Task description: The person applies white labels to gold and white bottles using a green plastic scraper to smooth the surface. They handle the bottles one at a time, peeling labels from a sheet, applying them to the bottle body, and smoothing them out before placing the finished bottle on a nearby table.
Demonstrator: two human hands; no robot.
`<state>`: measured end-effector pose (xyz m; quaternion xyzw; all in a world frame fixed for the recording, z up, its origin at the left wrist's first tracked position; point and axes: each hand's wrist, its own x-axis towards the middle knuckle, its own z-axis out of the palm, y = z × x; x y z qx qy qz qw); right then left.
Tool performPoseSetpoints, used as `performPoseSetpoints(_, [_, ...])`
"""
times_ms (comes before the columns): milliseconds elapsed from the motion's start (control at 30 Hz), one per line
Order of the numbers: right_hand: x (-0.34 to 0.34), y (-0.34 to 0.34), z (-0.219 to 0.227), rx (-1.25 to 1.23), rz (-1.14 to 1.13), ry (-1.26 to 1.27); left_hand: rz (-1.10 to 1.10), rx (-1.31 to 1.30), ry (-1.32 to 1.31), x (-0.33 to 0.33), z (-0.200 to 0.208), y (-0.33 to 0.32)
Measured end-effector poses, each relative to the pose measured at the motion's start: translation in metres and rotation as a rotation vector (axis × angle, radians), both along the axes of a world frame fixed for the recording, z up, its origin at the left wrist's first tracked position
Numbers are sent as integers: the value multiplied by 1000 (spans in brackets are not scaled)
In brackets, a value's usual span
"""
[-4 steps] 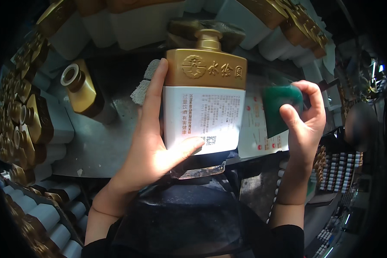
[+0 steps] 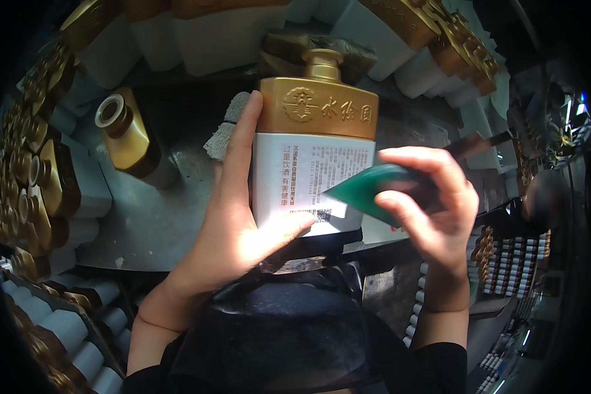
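A flat-sided bottle (image 2: 295,177), white below with a gold shoulder and neck, stands before me with its printed face toward me. My left hand (image 2: 223,240) is closed on its left side, thumb across the lower front and fingers along the edge. My right hand (image 2: 443,210) pinches a green scraper (image 2: 368,187), a flat piece with a pointed corner. That corner overlaps the right part of the printed face; whether it touches is unclear. Grey knitted fabric (image 2: 224,128) shows just left of my left fingers.
Another gold-topped bottle (image 2: 128,141) with an uncapped neck stands on the grey table (image 2: 125,233) to the left. Several similar bottles line the left, back and right. A printed sheet (image 2: 379,231) lies partly hidden behind the right hand. Rows of bottles (image 2: 515,262) stand farther right.
My right hand has moved left with the green scraper, from beside the bottle to over its front, and the scraper has turned its point leftward. My left hand keeps its hold.
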<state>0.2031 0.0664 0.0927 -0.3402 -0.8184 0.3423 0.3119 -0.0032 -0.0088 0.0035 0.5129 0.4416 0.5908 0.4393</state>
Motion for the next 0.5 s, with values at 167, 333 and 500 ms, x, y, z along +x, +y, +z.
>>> performPoseSetpoints(167, [-68, 45, 6, 644, 124, -57, 27, -33, 22, -4, 3, -6])
performPoseSetpoints(333, [-16, -2, -6, 794, 332, -200, 8, -47, -165, -11, 4, -16])
performPoseSetpoints(500, [5, -7, 1, 619, 339, -150, 89, 19, -17, -14, 2, -17])
